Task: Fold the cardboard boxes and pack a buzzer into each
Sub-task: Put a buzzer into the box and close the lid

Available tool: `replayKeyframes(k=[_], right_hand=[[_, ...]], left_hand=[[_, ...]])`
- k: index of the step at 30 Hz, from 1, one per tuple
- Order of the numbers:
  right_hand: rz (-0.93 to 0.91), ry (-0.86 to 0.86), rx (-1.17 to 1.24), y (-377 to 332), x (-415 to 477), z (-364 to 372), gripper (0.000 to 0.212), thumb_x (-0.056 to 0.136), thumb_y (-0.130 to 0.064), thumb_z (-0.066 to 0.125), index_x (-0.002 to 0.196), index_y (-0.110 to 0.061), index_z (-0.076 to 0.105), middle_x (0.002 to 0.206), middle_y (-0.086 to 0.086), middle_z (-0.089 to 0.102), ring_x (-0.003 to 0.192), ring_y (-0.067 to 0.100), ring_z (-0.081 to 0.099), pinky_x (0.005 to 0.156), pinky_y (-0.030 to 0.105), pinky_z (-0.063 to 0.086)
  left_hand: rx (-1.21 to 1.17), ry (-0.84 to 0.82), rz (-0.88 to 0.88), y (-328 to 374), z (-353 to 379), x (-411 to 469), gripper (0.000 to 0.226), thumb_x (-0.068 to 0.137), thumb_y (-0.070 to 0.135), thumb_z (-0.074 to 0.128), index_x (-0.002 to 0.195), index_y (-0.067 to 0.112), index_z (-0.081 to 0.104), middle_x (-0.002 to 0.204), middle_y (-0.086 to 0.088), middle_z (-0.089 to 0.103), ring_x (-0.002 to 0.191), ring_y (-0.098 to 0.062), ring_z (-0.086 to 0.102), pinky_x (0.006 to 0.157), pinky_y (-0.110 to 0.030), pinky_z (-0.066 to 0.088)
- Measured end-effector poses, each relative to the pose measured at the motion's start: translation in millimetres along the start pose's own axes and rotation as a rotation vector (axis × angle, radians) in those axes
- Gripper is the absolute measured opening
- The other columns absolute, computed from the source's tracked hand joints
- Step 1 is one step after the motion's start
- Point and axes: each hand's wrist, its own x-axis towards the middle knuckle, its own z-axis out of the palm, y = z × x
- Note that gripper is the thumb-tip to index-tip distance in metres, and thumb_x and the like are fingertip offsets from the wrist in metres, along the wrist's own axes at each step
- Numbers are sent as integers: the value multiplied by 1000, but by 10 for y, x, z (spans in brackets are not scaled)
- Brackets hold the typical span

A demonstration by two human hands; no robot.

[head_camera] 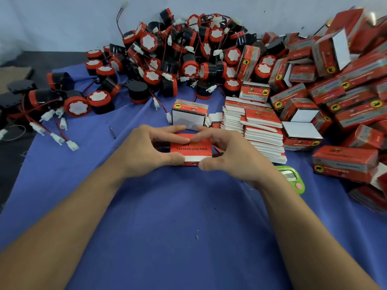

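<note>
Two hands pinch one box (191, 147) at frame centre: left hand (144, 152) and right hand (230, 158) at opposite edges. Buzzers (178, 55) heaped upper centre.

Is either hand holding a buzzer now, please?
No, the left hand and the right hand both pinch a red cardboard box, while the buzzers lie piled beyond.
</note>
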Motion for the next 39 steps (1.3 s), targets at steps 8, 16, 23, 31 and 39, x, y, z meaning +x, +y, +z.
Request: replayKeyframes(k=[8, 16, 23, 31, 39], right_hand=[[21, 25, 123, -36, -8, 40, 44, 84, 9, 75, 119, -17, 77, 151, 1, 54, 144, 2, 41, 76, 32, 63], [60, 3, 163, -71, -44, 16, 38, 91, 0, 72, 119, -26, 78, 155, -3, 48, 142, 4, 44, 80, 39, 64], [66, 15, 253, -20, -13, 13, 22, 103, -24, 62, 115, -26, 80, 152, -7, 50, 141, 4, 46, 76, 35, 64], [78, 60, 277, 37, 31, 39, 24, 100, -10, 64, 112, -23, 80, 147, -5, 54, 135, 9, 53, 70, 33, 63], [74, 112, 92, -20, 20, 107, 26, 96, -13, 67, 107, -35, 74, 121, -8, 66, 101, 16, 70, 68, 30, 62]], left_hand=[[74, 82, 45, 43, 49, -3, 33, 79, 20, 88, 103, 43, 80, 126, 24, 69, 117, 15, 60, 93, -8, 50], [-51, 85, 69, 1, 64, 36, 24, 75, 35, 85, 95, 47, 82, 117, 27, 73, 115, 7, 66, 95, -21, 57], [-87, 92, 52, -25, 77, 47, 31, 66, 43, 85, 97, 44, 82, 118, 23, 74, 117, 4, 66, 98, -30, 56], [-215, 119, -29, -23, 117, 81, 14, 76, 37, 77, 88, 35, 85, 115, 18, 76, 114, -1, 68, 87, -20, 58], [-159, 115, -3, -34, 157, 85, 24, 88, 3, 80, 93, 26, 83, 116, 9, 76, 113, -2, 68, 83, -17, 56]])
